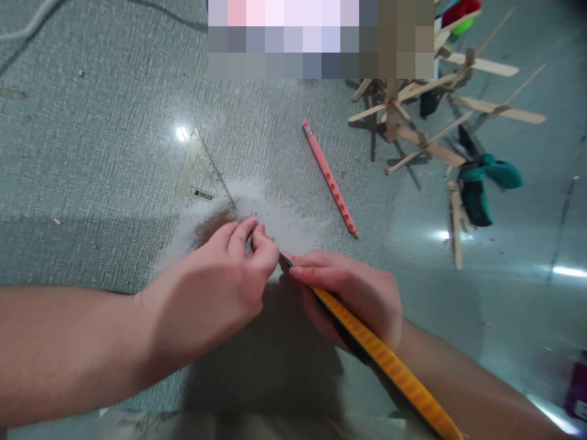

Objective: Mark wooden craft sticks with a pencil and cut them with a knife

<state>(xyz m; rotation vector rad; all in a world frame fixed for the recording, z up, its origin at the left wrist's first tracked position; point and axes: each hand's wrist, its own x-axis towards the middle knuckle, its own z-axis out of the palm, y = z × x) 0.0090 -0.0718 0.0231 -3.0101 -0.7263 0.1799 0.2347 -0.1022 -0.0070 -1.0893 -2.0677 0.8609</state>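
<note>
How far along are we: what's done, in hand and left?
Partway, it seems. Done: wooden sticks joined together, upper right. In hand: the right hand holds a yellow tool, its dark tip beside the left hand's pinched fingers, which mostly hide the workpiece. Left: probably finishing at that tip; nothing shows how many pieces remain.

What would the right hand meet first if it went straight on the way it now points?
Probably the left hand, whose bent fingers lie just ahead of the right hand and its yellow tool; how they line up in depth is unclear.
</note>
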